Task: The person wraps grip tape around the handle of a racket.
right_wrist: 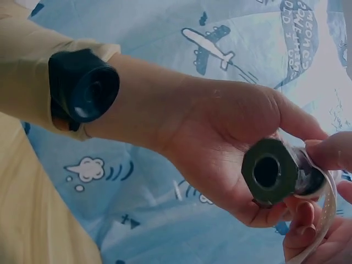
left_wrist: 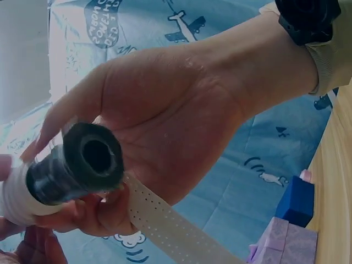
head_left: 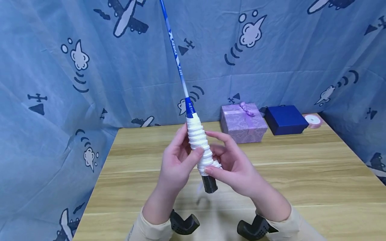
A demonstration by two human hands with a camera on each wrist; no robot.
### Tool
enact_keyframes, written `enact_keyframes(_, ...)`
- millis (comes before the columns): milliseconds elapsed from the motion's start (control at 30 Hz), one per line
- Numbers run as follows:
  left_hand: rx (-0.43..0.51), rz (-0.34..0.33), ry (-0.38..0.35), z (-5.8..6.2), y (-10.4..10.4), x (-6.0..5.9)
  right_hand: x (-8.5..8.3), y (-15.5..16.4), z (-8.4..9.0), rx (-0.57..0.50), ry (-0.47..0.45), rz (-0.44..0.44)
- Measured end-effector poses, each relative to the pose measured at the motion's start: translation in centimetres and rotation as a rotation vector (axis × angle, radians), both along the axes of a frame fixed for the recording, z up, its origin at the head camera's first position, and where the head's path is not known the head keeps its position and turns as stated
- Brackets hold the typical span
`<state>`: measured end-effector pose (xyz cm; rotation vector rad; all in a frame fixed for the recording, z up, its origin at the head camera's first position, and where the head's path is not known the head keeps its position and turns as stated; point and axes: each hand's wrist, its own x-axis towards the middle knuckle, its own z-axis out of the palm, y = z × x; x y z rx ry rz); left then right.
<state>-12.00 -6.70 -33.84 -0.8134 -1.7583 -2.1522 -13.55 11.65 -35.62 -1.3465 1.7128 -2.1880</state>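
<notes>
A badminton racket [head_left: 176,55] with a blue and white shaft stands tilted between both hands, its head out of view. White perforated grip tape [head_left: 199,137] winds in ridged turns around its handle, with the black butt end [head_left: 209,184] bare at the bottom. My left hand [head_left: 174,165] holds the wrapped handle from the left, thumb across the front. My right hand [head_left: 236,162] pinches the tape at the lowest turns, thumb in front. From its fingers a loose tape strip [left_wrist: 168,223] runs off in the left wrist view.
Behind the hands on the wooden table [head_left: 135,167] stand a purple gift box [head_left: 244,124] with a bow, a dark blue box [head_left: 285,119] and a pink ribbon spool [head_left: 313,121]. A blue patterned curtain [head_left: 150,73] hangs behind. Each wrist wears a black camera [head_left: 184,224].
</notes>
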Motion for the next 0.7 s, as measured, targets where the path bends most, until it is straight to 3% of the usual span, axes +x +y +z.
enact_keyframes(133, -0.091, 0.077, 0.004, 0.1, 0.1, 0.1, 0.3, -0.3, 0.0, 0.035, 0.016, -0.109)
enact_keyframes(267, -0.104, 0.099, 0.001, 0.1, 0.1, 0.1, 0.4, -0.6, 0.0, 0.106, 0.039, -0.221)
enact_keyframes(367, -0.096, 0.098, -0.001, 0.1, 0.1, 0.1, 0.3, -0.6, -0.1, 0.150, 0.049, -0.245)
enact_keyframes(500, -0.078, 0.062, 0.005, 0.1, -0.1, 0.1, 0.2, -0.2, -0.1, 0.144, 0.014, -0.144)
enact_keyframes(700, 0.009, -0.039, -0.005, 0.0, -0.6, 0.0, -0.2, 0.4, 0.2, 0.024, -0.067, 0.176)
